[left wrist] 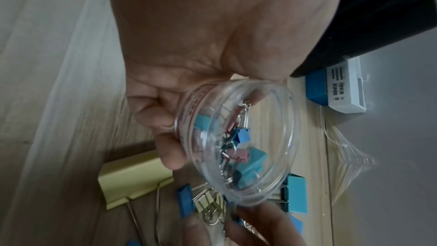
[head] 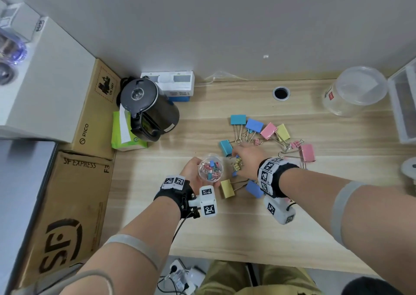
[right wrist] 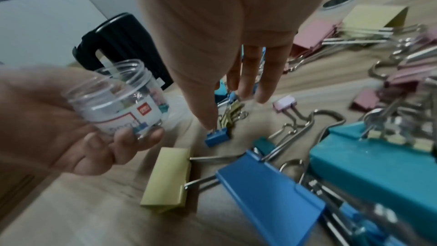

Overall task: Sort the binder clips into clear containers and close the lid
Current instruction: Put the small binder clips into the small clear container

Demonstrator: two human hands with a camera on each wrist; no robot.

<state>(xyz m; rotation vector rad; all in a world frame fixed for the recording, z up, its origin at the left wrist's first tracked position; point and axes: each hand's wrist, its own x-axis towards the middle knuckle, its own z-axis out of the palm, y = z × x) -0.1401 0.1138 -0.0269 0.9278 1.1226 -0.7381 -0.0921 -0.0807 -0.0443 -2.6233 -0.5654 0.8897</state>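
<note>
My left hand [head: 191,170] grips a small clear jar [head: 210,169] just above the wooden table; the jar has no lid on and holds several small coloured binder clips [left wrist: 241,136]. Right of it, my right hand [head: 245,157] hovers palm down with straight fingers over loose small clips. Its thumb tip [right wrist: 209,126] touches a small blue clip [right wrist: 217,137], with small yellow clips [right wrist: 230,115] beside it. Nothing is held in that hand. Large clips lie around it: a yellow one [head: 227,188], a blue one [head: 254,188], a teal one [head: 225,147] and more [head: 267,130] behind.
A large clear tub with its lid [head: 358,90] stands at the back right, next to a clear box [head: 405,105]. A black kettle [head: 148,107] and green tissue pack [head: 126,134] sit at the left. A cable hole [head: 281,93] lies behind the clips.
</note>
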